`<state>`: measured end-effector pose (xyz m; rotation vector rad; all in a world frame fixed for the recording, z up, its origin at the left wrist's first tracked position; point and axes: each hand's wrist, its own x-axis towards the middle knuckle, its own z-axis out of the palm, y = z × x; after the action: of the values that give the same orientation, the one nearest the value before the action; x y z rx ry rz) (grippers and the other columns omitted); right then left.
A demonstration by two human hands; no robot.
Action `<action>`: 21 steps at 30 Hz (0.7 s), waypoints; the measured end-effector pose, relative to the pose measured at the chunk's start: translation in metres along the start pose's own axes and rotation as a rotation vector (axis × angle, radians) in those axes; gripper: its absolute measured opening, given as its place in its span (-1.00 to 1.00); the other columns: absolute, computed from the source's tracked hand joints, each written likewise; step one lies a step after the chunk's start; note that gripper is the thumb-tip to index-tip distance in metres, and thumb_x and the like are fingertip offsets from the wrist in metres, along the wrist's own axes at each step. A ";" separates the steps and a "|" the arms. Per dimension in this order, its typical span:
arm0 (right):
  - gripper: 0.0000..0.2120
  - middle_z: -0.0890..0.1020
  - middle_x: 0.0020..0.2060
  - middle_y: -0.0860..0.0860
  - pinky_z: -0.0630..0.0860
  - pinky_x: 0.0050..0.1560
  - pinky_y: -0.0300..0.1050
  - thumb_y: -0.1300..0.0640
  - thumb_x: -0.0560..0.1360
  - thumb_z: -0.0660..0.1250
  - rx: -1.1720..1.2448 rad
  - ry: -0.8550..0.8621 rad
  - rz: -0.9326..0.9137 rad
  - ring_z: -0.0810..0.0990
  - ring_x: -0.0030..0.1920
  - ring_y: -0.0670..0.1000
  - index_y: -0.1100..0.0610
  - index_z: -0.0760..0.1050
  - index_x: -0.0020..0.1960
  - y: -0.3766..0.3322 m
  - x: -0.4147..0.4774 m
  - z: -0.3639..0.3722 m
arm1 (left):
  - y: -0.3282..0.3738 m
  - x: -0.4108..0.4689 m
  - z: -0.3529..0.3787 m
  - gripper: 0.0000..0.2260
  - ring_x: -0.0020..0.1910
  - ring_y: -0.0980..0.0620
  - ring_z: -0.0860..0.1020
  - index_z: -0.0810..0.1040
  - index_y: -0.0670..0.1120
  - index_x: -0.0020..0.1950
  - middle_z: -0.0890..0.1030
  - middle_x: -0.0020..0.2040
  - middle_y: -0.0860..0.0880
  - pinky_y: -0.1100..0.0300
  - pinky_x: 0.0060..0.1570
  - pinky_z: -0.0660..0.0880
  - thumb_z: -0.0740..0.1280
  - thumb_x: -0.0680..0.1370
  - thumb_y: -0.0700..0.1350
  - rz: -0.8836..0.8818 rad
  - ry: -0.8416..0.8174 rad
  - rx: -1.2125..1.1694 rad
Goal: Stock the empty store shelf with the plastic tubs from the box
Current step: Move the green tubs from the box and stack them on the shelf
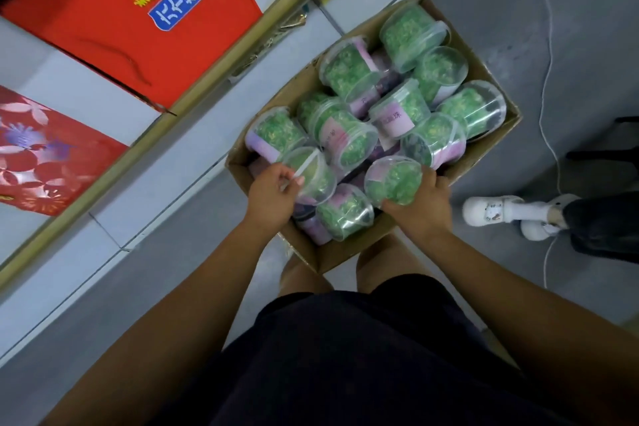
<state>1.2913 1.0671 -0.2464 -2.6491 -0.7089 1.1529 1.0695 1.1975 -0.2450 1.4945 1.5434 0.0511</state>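
Our left hand [271, 195] and right hand [420, 206] each grip a clear green-filled plastic tub [313, 175] [394, 180] in the brown cardboard box [349, 254].

Both arms bare from shoulder to wrist; no sleeves, watch or rings visible. Left hand [273, 195] and right hand [422, 206] bare, no gloves. Dark shorts [363, 356], near black, plain fabric without visible markings, ending above the knees. Legs bare below the hem. Feet hidden from view.
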 end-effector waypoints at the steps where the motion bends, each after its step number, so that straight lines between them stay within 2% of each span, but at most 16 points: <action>1: -0.02 0.33 0.35 0.14 0.50 0.21 0.12 -0.17 0.22 0.56 0.036 0.013 -0.002 0.42 0.31 0.20 0.08 0.18 0.49 0.000 -0.007 -0.004 | 0.001 -0.004 -0.006 -0.84 -0.03 -0.07 0.60 0.52 -0.13 -0.07 0.64 -0.02 -0.09 0.08 0.01 0.53 0.39 0.56 -0.05 -0.034 -0.016 -0.037; 3: -0.06 0.35 0.34 0.09 0.49 0.21 0.04 -0.10 0.21 0.59 0.142 0.035 0.045 0.44 0.28 0.11 0.08 0.23 0.45 0.001 -0.021 -0.008 | 0.005 -0.011 -0.018 -0.80 -0.05 -0.07 0.63 0.50 -0.14 -0.08 0.66 -0.06 -0.15 0.08 -0.03 0.55 0.40 0.55 -0.02 -0.086 -0.051 -0.127; 5: -0.14 0.42 0.24 0.01 0.49 0.13 -0.09 -0.09 0.18 0.62 0.281 0.063 0.072 0.47 0.13 -0.04 0.08 0.33 0.37 -0.001 -0.037 -0.012 | 0.011 -0.020 -0.029 -0.78 -0.03 -0.06 0.68 0.45 -0.16 -0.08 0.70 -0.05 -0.16 0.05 0.03 0.59 0.39 0.56 -0.04 -0.089 -0.103 -0.263; 6: -0.25 0.49 0.16 -0.02 0.54 0.07 -0.11 -0.09 0.16 0.64 0.361 0.086 0.081 0.51 0.05 -0.10 0.06 0.42 0.26 -0.003 -0.045 -0.014 | 0.015 -0.025 -0.033 -0.80 -0.04 -0.05 0.70 0.42 -0.17 -0.07 0.71 -0.06 -0.14 0.06 0.04 0.59 0.36 0.59 -0.07 -0.080 -0.135 -0.329; 7: -0.44 0.55 0.03 -0.05 0.59 -0.03 -0.14 -0.03 0.20 0.65 0.454 0.124 0.081 0.56 -0.05 -0.16 0.03 0.48 0.09 -0.003 -0.053 -0.015 | 0.020 -0.030 -0.039 -0.85 -0.06 -0.03 0.71 0.41 -0.16 -0.04 0.73 -0.07 -0.11 0.09 0.00 0.57 0.32 0.61 -0.11 -0.065 -0.163 -0.372; 8: -0.62 0.55 -0.09 -0.10 0.59 -0.14 -0.23 0.10 0.28 0.63 0.572 0.137 0.083 0.56 -0.16 -0.22 0.01 0.46 -0.08 -0.009 -0.067 -0.018 | 0.026 -0.036 -0.045 -0.88 -0.09 -0.01 0.71 0.41 -0.16 -0.02 0.73 -0.09 -0.10 0.15 -0.05 0.55 0.29 0.63 -0.13 -0.045 -0.177 -0.388; 10: -0.65 0.51 -0.20 -0.14 0.52 -0.28 -0.40 0.29 0.41 0.54 0.777 0.152 0.042 0.58 -0.30 -0.26 0.01 0.38 -0.20 -0.018 -0.091 -0.019 | 0.038 -0.049 -0.061 -0.92 -0.18 0.02 0.70 0.44 -0.15 0.01 0.72 -0.13 -0.10 0.25 -0.15 0.52 0.27 0.64 -0.15 0.008 -0.181 -0.407; 11: -0.69 0.56 -0.19 -0.10 0.56 -0.24 -0.39 0.29 0.42 0.53 0.873 0.137 0.045 0.63 -0.29 -0.26 0.02 0.42 -0.17 -0.021 -0.102 -0.018 | 0.043 -0.056 -0.070 -0.94 -0.25 0.05 0.68 0.46 -0.14 0.00 0.71 -0.16 -0.11 0.28 -0.19 0.53 0.27 0.64 -0.17 0.034 -0.176 -0.424; 12: -0.73 0.63 -0.14 -0.01 0.63 -0.14 -0.28 0.23 0.41 0.56 0.974 0.126 0.031 0.68 -0.20 -0.22 0.06 0.48 -0.09 -0.027 -0.114 -0.017 | 0.047 -0.063 -0.082 -0.95 -0.30 0.08 0.66 0.47 -0.14 -0.02 0.70 -0.19 -0.11 0.30 -0.22 0.54 0.28 0.64 -0.19 0.064 -0.175 -0.445; 14: -0.55 0.66 0.08 0.10 0.65 0.07 0.06 0.09 0.33 0.61 1.124 0.074 0.054 0.71 0.02 0.01 0.15 0.50 0.12 -0.039 -0.129 -0.011 | 0.052 -0.077 -0.107 -0.95 -0.35 0.08 0.63 0.49 -0.15 -0.04 0.69 -0.25 -0.09 0.31 -0.25 0.54 0.30 0.62 -0.22 0.127 -0.174 -0.459; 15: -0.40 0.62 0.18 0.10 0.63 0.11 0.14 0.05 0.31 0.61 1.200 0.047 0.064 0.69 0.09 0.07 0.15 0.45 0.24 -0.047 -0.137 -0.010 | 0.053 -0.083 -0.120 -0.96 -0.34 0.08 0.63 0.51 -0.16 -0.04 0.69 -0.26 -0.08 0.31 -0.24 0.55 0.32 0.61 -0.23 0.162 -0.169 -0.447; 16: -0.29 0.56 0.25 0.07 0.62 0.14 0.16 0.04 0.33 0.60 1.276 0.018 0.073 0.67 0.13 0.09 0.12 0.35 0.37 -0.057 -0.144 -0.010 | 0.054 -0.088 -0.134 -0.97 -0.32 0.08 0.64 0.54 -0.17 -0.04 0.69 -0.26 -0.08 0.29 -0.21 0.56 0.33 0.60 -0.24 0.198 -0.152 -0.425; 18: -0.25 0.52 0.31 0.04 0.57 0.21 0.18 0.11 0.44 0.53 1.386 -0.089 0.034 0.67 0.15 0.10 -0.03 0.18 0.49 -0.074 -0.156 -0.011 | 0.056 -0.098 -0.161 -0.98 -0.28 0.08 0.62 0.59 -0.18 -0.04 0.67 -0.25 -0.07 0.21 -0.11 0.60 0.36 0.58 -0.26 0.271 -0.086 -0.384; 21: -0.35 0.57 0.25 0.11 0.53 0.26 0.24 0.18 0.50 0.46 1.436 -0.265 -0.065 0.68 0.11 0.13 -0.04 0.22 0.46 -0.102 -0.167 -0.019 | 0.062 -0.118 -0.196 -0.96 -0.26 0.08 0.58 0.62 -0.18 -0.04 0.63 -0.23 -0.12 0.25 -0.11 0.56 0.39 0.55 -0.28 0.361 0.050 -0.349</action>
<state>1.1705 1.0762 -0.0918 -1.2666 0.0922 1.2566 0.9695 1.2285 -0.0327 1.4748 1.2094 0.5436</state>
